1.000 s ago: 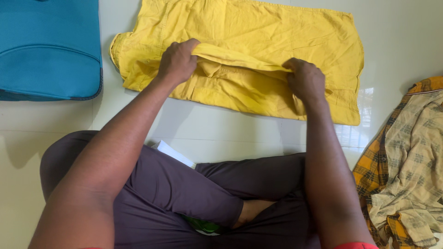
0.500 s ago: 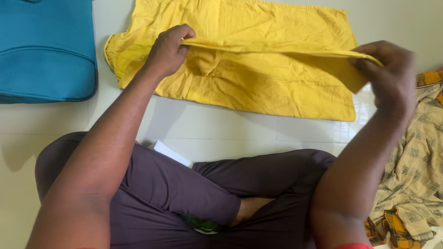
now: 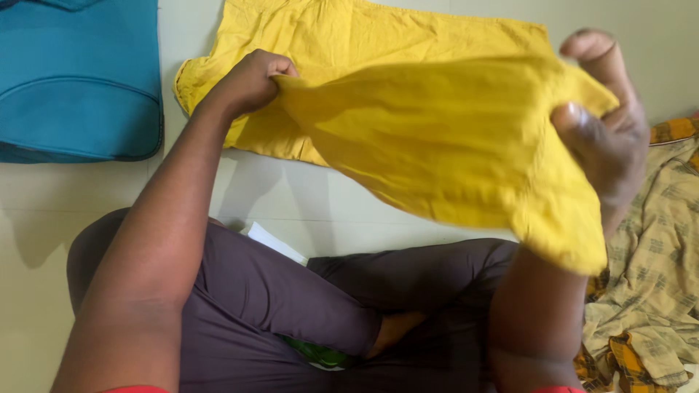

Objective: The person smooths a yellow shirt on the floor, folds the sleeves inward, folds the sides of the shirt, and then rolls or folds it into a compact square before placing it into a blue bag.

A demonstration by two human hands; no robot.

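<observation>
I kept both hands' fingers pinched on the crumpled yellow cotton garment (image 3: 437, 138): left hand (image 3: 251, 80) anchoring, right hand (image 3: 604, 124) lifting its edge.

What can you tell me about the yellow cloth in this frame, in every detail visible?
The yellow cloth is a plain, bright yellow garment or sheet of thin, soft, creased fabric, with a hemmed edge at its left corner. Its far part lies flat on the pale floor; its near part is lifted and stretched between both hands. The left hand grips one end in a closed fist, the right hand pinches the other, raised higher, with a corner drooping below. A blue bag lies to its left, a checked cloth to its right.
</observation>
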